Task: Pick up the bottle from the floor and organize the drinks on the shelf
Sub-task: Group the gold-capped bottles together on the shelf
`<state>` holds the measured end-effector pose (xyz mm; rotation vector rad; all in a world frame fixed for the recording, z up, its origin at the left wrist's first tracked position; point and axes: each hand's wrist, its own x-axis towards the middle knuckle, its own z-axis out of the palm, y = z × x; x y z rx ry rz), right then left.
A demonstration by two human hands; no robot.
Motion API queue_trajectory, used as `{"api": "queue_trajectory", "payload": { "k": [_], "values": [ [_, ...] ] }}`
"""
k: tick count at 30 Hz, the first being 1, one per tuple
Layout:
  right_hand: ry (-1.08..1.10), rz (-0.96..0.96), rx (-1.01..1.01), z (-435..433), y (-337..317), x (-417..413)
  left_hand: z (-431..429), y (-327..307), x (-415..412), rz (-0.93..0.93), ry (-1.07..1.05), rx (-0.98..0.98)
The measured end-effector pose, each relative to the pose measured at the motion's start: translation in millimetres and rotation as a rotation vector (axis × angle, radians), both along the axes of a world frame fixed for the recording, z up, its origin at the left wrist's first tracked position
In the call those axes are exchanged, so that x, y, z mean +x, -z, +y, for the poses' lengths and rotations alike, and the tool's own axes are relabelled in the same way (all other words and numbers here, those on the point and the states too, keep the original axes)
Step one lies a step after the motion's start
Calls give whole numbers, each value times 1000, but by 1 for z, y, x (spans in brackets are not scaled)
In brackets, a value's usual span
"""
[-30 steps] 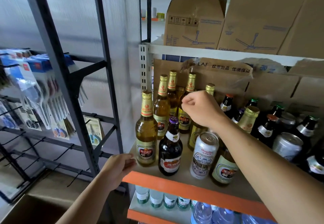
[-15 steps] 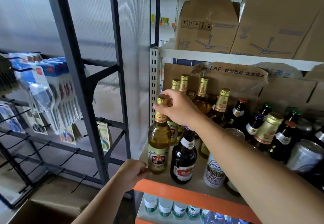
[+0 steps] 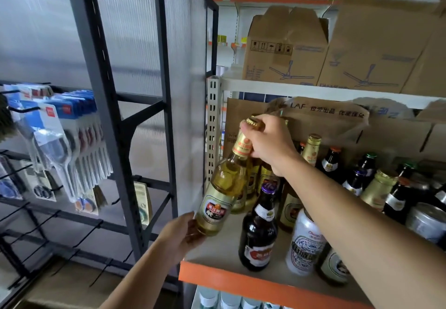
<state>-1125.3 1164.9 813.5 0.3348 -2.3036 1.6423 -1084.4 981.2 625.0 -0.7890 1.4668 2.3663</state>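
Observation:
A clear bottle of golden beer (image 3: 223, 188) with a gold cap and red label is lifted off the shelf (image 3: 253, 282) and tilted, its base leaning left. My right hand (image 3: 268, 143) grips its neck just under the cap. My left hand (image 3: 183, 236) cups the bottle's base at the shelf's left front corner. Behind it stand more golden bottles, partly hidden by my right arm. A dark bottle (image 3: 259, 233) with a purple cap and a white can (image 3: 305, 246) stand near the orange front edge.
Several dark bottles (image 3: 354, 180) and cans (image 3: 427, 221) fill the shelf's right side. Cardboard boxes (image 3: 284, 50) sit on the upper shelf and behind the bottles. A dark metal rack (image 3: 101, 105) with hanging packaged goods stands left. Water bottles (image 3: 229, 300) sit below.
My right hand moved from the back bottles to the front-left golden bottle, gripped its neck and lifted and tilted it. My left hand rose from the shelf edge to the bottle's base.

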Motion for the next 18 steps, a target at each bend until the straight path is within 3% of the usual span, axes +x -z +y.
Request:
{"api": "queue_trajectory", "payload": {
  "k": [18],
  "values": [
    [131,-10,165,11,26,-17,21,16,-23,-29,274,-237]
  ]
}}
